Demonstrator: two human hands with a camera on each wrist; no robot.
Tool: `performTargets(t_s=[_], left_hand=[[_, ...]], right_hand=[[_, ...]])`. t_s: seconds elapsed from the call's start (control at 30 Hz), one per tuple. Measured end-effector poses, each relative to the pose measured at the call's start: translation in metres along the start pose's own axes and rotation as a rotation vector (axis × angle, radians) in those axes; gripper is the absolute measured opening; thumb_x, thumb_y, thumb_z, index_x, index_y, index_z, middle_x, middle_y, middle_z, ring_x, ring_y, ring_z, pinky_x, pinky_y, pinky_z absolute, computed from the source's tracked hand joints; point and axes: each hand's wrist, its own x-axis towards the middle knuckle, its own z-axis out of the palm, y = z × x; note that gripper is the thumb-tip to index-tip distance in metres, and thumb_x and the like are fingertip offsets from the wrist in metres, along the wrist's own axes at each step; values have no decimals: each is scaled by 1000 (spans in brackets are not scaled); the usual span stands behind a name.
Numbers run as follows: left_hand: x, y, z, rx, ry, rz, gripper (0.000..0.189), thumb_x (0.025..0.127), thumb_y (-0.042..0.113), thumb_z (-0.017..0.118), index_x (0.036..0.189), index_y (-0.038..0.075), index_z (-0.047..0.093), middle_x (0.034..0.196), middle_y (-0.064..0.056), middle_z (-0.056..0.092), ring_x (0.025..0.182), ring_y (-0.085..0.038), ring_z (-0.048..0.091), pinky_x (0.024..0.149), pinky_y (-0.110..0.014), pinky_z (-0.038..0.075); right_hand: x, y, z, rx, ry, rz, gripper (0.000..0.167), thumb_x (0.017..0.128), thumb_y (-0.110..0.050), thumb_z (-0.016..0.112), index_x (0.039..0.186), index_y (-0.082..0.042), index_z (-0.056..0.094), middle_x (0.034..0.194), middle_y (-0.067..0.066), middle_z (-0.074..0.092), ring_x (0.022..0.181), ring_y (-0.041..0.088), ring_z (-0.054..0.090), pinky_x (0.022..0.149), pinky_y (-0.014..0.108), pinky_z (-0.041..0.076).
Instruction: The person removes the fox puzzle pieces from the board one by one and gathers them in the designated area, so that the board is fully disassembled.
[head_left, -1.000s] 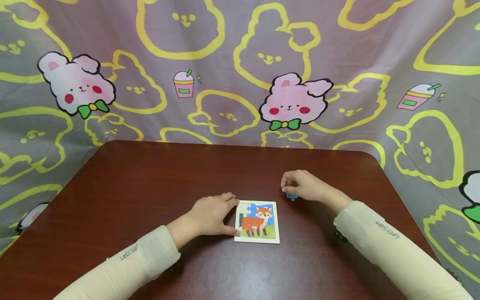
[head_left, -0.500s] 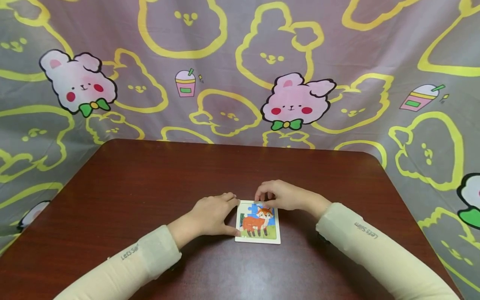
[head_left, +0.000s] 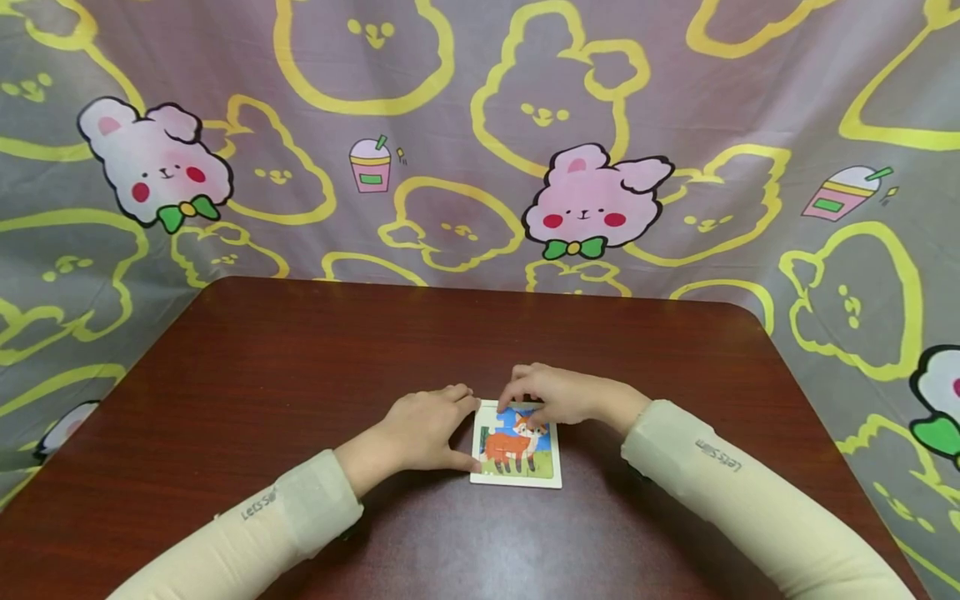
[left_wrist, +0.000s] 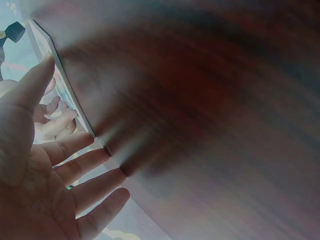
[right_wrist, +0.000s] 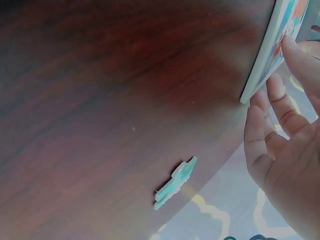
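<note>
A square fox jigsaw puzzle in a pale frame [head_left: 517, 482] lies on the table in the head view; its upper-left part shows bare white. My left hand [head_left: 422, 430] rests along the frame's left side, thumb low and fingertips at the far corner. In the left wrist view its fingers [left_wrist: 90, 187] are straight and spread. My right hand [head_left: 567, 395] reaches over the far edge, thumb on the fox's head and index finger on the upper part. A loose puzzle piece [right_wrist: 175, 183] lies apart on the table in the right wrist view; the right hand hides it in the head view.
The dark red-brown table [head_left: 337, 350] has a rounded far edge. Behind it hangs a grey cloth [head_left: 450, 150] printed with yellow bear outlines and pink rabbits, which also closes in both sides.
My right hand has moved left and nearer, from beside the loose piece onto the puzzle's upper part, then slightly farther left. The left hand has stayed at the frame.
</note>
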Motion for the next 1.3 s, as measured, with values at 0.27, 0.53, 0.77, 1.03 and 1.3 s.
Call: performTargets(t_s=[0.27,0.53,0.77,1.03,1.3], left_hand=[[0,0,-1,2,3,-2,85,74,68,74,138,16,57,134,-1,59,120,-22,62,86,-43,57],[0,-1,0,-3,9,0,84,74,68,74,138,16,57,133,-1,59,121,-22,62,86,-44,57],[0,-1,0,-12,9,5,83,74,67,75,138,17,57,131,0,59,116,-21,63,84,-43,56],[-1,0,0,-13,11,7,83,74,67,75,137,16,58,131,-1,59,121,-23,61,86,-44,56],[0,0,0,-10,11,6,82,74,67,75,137,17,58,133,-1,59,121,-23,61,86,-44,56]], right_hand=[[6,-2,-2,-29,-46,27,33,86,-11,76,115,-24,66,105,-2,55,98,18,49,85,31,45],[12,-6,-5,-2,-94,66,33,85,-7,77,109,-24,62,104,-2,53,97,18,47,83,31,44],[11,-5,-4,8,-79,64,33,84,-7,77,107,-24,61,104,-2,52,99,19,44,85,32,42],[9,-2,-1,75,-56,40,33,86,-4,75,107,-24,58,100,0,52,92,18,46,80,31,43],[5,3,0,192,-41,1,28,89,-1,71,108,-18,58,97,5,53,77,16,45,71,27,43]])
